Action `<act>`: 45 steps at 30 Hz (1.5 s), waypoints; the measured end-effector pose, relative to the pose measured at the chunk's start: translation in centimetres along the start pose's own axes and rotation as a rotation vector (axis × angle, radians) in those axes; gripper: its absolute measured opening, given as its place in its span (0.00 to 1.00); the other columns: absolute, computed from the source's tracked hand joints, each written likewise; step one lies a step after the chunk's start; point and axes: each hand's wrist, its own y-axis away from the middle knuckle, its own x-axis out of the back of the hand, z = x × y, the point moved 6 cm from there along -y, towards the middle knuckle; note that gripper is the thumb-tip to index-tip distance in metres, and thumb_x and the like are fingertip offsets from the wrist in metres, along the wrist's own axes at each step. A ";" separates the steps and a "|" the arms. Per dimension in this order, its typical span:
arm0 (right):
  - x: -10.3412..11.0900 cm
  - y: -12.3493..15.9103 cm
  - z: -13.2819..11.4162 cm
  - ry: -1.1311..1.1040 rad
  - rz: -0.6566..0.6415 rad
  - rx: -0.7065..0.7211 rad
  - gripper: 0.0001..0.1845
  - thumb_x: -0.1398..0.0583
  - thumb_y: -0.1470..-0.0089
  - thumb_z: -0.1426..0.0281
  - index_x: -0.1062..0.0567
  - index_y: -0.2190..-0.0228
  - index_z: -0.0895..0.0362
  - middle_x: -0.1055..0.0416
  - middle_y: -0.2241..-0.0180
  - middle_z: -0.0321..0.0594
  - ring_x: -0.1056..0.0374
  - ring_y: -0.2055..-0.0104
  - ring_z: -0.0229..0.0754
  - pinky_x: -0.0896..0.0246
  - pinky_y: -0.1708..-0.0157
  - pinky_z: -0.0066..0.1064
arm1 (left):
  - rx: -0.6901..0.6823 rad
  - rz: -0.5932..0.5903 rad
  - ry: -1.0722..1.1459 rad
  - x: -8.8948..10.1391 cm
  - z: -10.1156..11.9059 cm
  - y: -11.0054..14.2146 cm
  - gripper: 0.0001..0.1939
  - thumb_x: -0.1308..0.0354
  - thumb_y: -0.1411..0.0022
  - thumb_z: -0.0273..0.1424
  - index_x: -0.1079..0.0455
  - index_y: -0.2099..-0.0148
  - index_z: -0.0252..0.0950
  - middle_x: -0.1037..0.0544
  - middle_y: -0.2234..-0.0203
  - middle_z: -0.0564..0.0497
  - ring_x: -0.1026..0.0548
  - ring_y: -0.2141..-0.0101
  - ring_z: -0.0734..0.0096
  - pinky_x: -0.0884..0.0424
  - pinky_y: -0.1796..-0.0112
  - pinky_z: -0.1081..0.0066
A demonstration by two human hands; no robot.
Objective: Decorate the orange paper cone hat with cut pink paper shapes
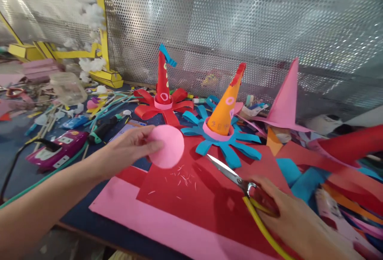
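Note:
Between the thumb and fingers of my left hand is a round pink paper disc, held up over the red sheet. My right hand grips a pair of scissors by the handles, blades together and pointing up and left, apart from the disc. A yellow strip runs down beside the handles. Thin pale paper trimmings lie on the red sheet, which rests on a larger pink sheet. Just behind stands an orange cone hat with a blue looped brim.
A red cone hat and a pink pointed hat stand near the perforated metal screen. At left lie a purple power strip, a clear plastic tub and craft scraps. Another red cone lies at right.

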 end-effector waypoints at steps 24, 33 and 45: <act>-10.5 0.3 -21.1 -0.055 -0.344 0.452 0.43 0.53 0.41 0.49 0.48 0.39 0.72 0.61 0.37 0.64 0.67 0.35 0.63 0.64 0.40 0.56 | -0.349 0.141 0.441 2.6 3.4 0.8 0.12 0.41 0.43 0.32 0.30 0.57 0.32 0.26 0.71 0.50 0.30 0.74 0.75 0.30 0.78 0.78; -8.3 -3.3 -22.2 -0.073 -0.183 0.406 0.35 0.55 0.38 0.56 0.45 0.40 0.70 0.56 0.36 0.59 0.62 0.34 0.56 0.61 0.38 0.49 | -0.376 0.230 0.477 6.1 4.5 2.5 0.12 0.38 0.46 0.31 0.30 0.59 0.31 0.28 0.73 0.52 0.29 0.75 0.75 0.29 0.77 0.76; -11.4 3.6 -26.7 -0.129 -0.149 0.809 0.28 0.44 0.43 0.61 0.34 0.46 0.66 0.39 0.44 0.63 0.43 0.42 0.63 0.39 0.47 0.50 | -0.221 0.083 0.513 3.0 2.4 -0.1 0.15 0.40 0.46 0.30 0.30 0.55 0.31 0.24 0.63 0.44 0.26 0.65 0.65 0.27 0.70 0.70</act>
